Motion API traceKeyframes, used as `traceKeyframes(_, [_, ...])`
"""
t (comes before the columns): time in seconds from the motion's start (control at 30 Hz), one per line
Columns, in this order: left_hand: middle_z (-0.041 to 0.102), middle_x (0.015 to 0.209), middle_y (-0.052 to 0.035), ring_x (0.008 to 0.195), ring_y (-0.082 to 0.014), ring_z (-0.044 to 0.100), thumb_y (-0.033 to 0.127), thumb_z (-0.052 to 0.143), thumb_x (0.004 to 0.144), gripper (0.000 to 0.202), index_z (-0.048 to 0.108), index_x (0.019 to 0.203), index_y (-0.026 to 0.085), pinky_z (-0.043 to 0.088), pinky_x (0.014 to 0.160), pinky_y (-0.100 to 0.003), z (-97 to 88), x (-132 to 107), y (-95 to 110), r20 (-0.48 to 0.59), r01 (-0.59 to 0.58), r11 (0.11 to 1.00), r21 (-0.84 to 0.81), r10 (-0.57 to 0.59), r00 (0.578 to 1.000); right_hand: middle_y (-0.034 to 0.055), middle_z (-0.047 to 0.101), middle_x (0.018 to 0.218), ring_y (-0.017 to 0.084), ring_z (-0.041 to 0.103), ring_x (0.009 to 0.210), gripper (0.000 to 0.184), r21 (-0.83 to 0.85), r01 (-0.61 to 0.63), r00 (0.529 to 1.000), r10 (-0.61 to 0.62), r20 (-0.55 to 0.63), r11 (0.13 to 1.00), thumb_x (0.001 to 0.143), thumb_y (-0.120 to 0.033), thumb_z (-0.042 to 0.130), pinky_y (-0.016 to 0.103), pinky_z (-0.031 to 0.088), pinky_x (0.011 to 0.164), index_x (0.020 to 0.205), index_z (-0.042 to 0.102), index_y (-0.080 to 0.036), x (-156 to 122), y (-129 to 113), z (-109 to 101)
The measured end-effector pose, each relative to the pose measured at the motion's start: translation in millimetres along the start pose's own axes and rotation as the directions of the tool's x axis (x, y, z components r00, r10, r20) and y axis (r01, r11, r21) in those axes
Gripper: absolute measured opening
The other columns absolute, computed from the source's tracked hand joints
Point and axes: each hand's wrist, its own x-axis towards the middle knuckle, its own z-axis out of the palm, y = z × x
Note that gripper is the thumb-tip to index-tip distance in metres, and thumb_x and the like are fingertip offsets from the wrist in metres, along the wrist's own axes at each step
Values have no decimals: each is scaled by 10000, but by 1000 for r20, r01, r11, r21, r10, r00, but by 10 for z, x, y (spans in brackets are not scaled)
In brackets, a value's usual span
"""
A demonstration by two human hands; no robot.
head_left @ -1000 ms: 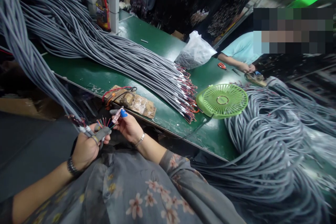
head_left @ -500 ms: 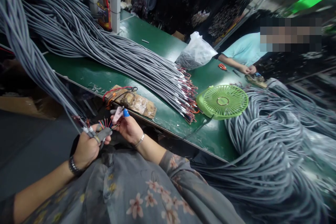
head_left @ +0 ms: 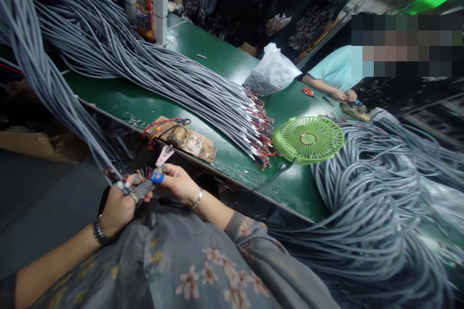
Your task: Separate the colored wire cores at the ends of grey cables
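My left hand (head_left: 121,205) is closed round the end of a grey cable (head_left: 54,89) that hangs down from the upper left; several thin coloured wires (head_left: 144,173) fan out of that end. My right hand (head_left: 177,184), with a blue cap on one fingertip and a pink one above it, pinches at those coloured wires right beside my left hand. Both hands sit over my lap, in front of the green table's near edge (head_left: 232,183).
A big bundle of grey cables (head_left: 174,77) with stripped ends lies across the green table. A taped brown block (head_left: 184,139) with wires, a green fan (head_left: 308,139) and a white plastic bag (head_left: 271,75) are there too. Another cable heap (head_left: 373,203) fills the right. A co-worker's hands (head_left: 340,94) work at the far side.
My right hand has come down and left, closing in on the coloured wires at my left hand. The left hand keeps its hold on the cable end.
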Motion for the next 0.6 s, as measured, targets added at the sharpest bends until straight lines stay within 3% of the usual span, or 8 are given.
traceKeyframes(0.17, [709,496,-35,472,-192,638,435,935,551,282,732,543,240,567,510,-287,-71,20,27,175,-45,982,183,13,985,-58,624,635,88,512,574,512,-36,4,1000,-4,-13,999,599,-506,1033,244,421,596,721,650,-190,-15,-25,59])
traceKeyframes(0.37, [725,508,-40,455,-183,627,450,947,552,283,780,597,226,528,472,-266,-90,36,-56,114,-35,995,98,24,993,-60,620,632,88,521,553,536,-20,-11,1000,11,-18,1000,583,-552,1019,250,435,583,777,673,-192,4,4,8])
traceKeyframes(0.5, [696,484,-22,443,-166,611,455,976,511,328,742,544,228,514,457,-250,-66,48,-63,110,-16,996,83,7,994,-49,652,649,92,531,562,607,-5,7,1000,-7,8,1000,477,-586,1043,249,427,578,768,684,-192,4,-24,21])
traceKeyframes(0.6, [678,477,-16,440,-159,605,435,970,497,319,736,536,222,514,457,-250,-38,45,-32,89,-4,998,55,-1,996,-49,647,642,91,520,564,582,-7,23,1000,-23,-8,1000,487,-562,1051,248,411,571,740,676,-195,3,-37,47])
